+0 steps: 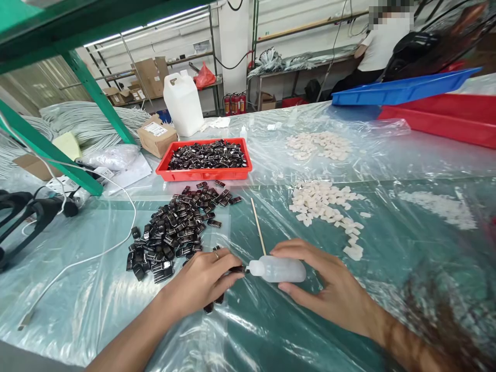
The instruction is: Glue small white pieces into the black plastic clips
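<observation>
My right hand (323, 281) is closed around a translucent white squeeze bottle (284, 269), which lies sideways with its nozzle pointing left. Between the fingertips of my left hand (211, 276) is a small black plastic piece (237, 269), mostly hidden by the fingers. The bottle's nozzle meets the exposed end of that piece. A loose pile of similar black pieces (170, 232) spreads beyond my left hand, and a few lie under it. Just past the bottle lies a thin wooden stick (257, 225).
A red tray (203, 175) of black pieces stands behind the pile. White flat pieces (321, 201) lie in heaps to the right. A white jug (183, 103), a cardboard box (157, 135), a white cable (96, 256) and a blue tray (403, 93) surround the work area. A person (383, 46) sits far back.
</observation>
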The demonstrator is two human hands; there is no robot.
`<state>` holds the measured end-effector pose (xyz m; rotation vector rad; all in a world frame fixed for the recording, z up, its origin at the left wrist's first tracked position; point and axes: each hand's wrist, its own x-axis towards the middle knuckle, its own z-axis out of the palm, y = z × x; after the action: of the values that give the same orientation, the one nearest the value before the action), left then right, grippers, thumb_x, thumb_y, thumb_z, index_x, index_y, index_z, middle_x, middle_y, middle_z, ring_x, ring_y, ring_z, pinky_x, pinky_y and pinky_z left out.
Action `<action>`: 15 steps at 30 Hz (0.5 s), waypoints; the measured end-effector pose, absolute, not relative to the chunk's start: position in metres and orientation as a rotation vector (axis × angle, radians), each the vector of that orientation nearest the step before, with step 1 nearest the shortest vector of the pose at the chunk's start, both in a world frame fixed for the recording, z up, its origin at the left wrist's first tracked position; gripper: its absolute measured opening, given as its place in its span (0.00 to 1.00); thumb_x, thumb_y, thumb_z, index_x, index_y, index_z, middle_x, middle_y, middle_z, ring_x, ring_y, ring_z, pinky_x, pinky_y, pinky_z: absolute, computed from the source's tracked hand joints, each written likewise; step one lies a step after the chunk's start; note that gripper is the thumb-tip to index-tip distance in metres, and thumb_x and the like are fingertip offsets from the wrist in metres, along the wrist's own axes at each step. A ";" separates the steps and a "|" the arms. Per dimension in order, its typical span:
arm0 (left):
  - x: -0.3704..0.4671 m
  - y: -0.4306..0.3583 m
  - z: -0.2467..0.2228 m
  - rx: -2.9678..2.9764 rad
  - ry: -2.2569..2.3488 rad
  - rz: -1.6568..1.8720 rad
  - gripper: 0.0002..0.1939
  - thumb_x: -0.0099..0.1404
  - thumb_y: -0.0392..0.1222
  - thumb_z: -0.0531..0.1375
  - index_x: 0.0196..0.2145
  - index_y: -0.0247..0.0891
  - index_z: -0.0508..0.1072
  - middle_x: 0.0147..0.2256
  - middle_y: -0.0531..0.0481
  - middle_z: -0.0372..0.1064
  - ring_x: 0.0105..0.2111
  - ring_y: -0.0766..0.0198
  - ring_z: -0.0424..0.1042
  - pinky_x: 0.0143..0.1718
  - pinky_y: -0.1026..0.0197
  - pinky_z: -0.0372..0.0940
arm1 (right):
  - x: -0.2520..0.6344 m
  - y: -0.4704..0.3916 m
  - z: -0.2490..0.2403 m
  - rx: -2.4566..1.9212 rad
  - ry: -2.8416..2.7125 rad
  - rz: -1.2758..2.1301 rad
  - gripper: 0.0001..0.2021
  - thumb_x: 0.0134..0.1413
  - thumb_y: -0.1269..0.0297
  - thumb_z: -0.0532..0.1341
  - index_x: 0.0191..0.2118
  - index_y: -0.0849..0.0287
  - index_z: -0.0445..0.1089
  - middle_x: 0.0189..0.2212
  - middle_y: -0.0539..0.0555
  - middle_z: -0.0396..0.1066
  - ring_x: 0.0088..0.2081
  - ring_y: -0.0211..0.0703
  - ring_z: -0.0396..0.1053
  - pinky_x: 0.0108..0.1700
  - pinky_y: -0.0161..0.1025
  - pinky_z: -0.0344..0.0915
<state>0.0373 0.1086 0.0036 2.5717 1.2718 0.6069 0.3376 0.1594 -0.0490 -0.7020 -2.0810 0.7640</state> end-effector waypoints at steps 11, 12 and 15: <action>0.034 0.110 0.001 2.695 1.300 0.617 0.11 0.78 0.45 0.53 0.55 0.50 0.62 0.40 0.56 0.75 0.31 0.67 0.77 0.28 0.65 0.69 | 0.341 0.157 -0.059 -0.638 -2.057 0.641 0.25 0.72 0.62 0.75 0.69 0.34 0.80 0.55 0.57 0.91 0.49 0.58 0.94 0.48 0.47 0.93; 0.034 0.110 0.001 2.706 1.302 0.627 0.11 0.78 0.45 0.53 0.55 0.50 0.63 0.40 0.56 0.75 0.31 0.67 0.77 0.27 0.65 0.68 | 0.342 0.157 -0.061 -0.638 -2.060 0.633 0.25 0.73 0.61 0.75 0.70 0.32 0.80 0.55 0.57 0.91 0.49 0.58 0.94 0.48 0.48 0.93; 0.035 0.111 0.005 2.705 1.273 0.619 0.11 0.78 0.45 0.53 0.56 0.49 0.63 0.40 0.56 0.75 0.31 0.68 0.77 0.28 0.66 0.68 | 0.344 0.152 -0.066 -0.639 -2.083 0.600 0.32 0.74 0.62 0.74 0.76 0.26 0.76 0.59 0.57 0.90 0.52 0.59 0.93 0.50 0.48 0.93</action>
<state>0.0348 0.1106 0.0051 2.7053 1.2728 0.6191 0.3442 0.1525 -0.0656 -0.6395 -2.0834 0.6002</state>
